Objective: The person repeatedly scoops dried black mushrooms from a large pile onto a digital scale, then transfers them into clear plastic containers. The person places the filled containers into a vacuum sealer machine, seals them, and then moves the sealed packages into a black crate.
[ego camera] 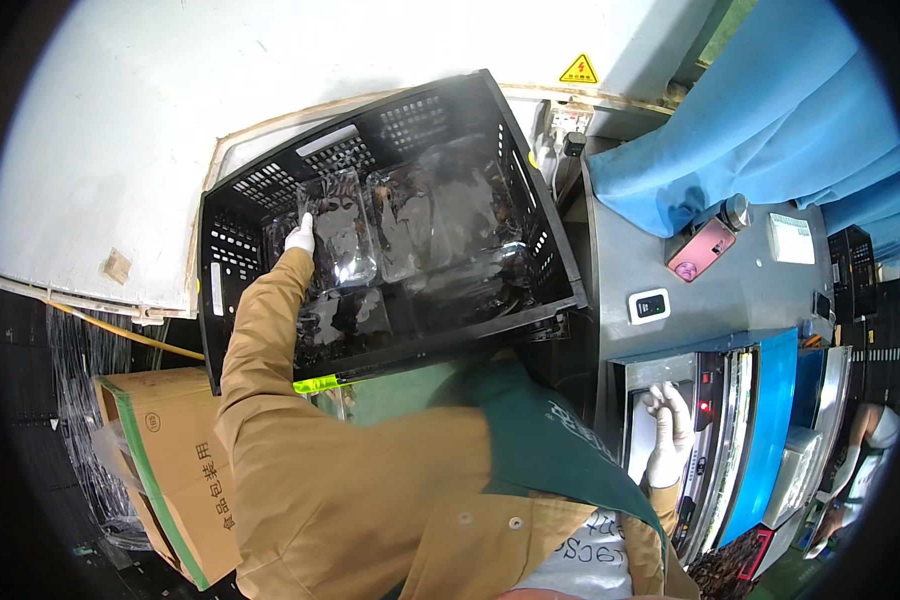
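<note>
My left hand [301, 237], in a white glove, reaches into a black plastic crate [390, 367]. It grips the left side of a clear plastic box [339, 232] with dark contents; its other fingers are hidden. More clear boxes with dark contents lie beside it, among them a box [401, 225] to the right and a box [345, 322] nearer me. Off to the right, my gloved right hand [670, 431] is raised with loosely bent fingers and nothing visible in it. Behind that hand is a metal machine [652, 367] with a lit red switch.
A cardboard box [172, 465] stands left of my arm, by stacked black crates. On the metal table [615, 262] lie a pink phone [701, 251], a small white device [649, 306] and a metal-capped bottle [735, 212]. A blue curtain [750, 112] hangs behind. Another person's arm [855, 442] shows far right.
</note>
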`<state>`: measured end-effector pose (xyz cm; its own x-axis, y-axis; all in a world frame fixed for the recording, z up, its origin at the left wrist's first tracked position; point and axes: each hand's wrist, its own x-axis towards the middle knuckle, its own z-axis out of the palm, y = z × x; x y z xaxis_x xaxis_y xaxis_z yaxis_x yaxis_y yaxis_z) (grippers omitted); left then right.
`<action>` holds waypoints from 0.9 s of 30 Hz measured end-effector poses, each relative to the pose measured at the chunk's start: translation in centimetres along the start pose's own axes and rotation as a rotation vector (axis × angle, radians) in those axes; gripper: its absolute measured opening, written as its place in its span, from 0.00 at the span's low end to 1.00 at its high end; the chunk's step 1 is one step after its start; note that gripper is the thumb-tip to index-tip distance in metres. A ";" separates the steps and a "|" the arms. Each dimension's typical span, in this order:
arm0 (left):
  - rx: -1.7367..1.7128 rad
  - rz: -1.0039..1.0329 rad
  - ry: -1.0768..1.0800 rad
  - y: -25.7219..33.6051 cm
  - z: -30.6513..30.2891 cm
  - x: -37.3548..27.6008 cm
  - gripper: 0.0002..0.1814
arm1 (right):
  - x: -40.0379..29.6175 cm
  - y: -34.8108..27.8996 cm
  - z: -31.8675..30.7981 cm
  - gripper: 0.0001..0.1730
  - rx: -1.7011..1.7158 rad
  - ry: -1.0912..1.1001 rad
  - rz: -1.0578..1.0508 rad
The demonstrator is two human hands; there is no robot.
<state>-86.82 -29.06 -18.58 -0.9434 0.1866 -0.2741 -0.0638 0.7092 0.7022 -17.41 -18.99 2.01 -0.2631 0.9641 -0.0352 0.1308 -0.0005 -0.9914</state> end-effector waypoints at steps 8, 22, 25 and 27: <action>0.242 0.010 0.145 4.3 3.2 -4.6 0.45 | -1.6 1.4 0.5 0.16 -0.147 0.040 0.030; -0.229 1.359 -0.203 26.5 5.6 -29.5 0.25 | -6.2 1.1 -1.0 0.13 -0.013 0.274 0.153; -0.108 1.613 -0.691 29.7 6.7 -40.5 0.27 | -8.6 1.9 -2.8 0.13 -0.110 0.380 0.102; -0.176 1.833 -1.145 30.5 8.1 -46.9 0.26 | -10.9 2.7 -4.1 0.13 -0.143 0.488 0.071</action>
<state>-41.83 -10.67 10.34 0.5795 0.6639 0.4727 0.3557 -0.7279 0.5863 -10.22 -28.41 0.26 0.2234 0.9747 -0.0053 0.2703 -0.0672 -0.9604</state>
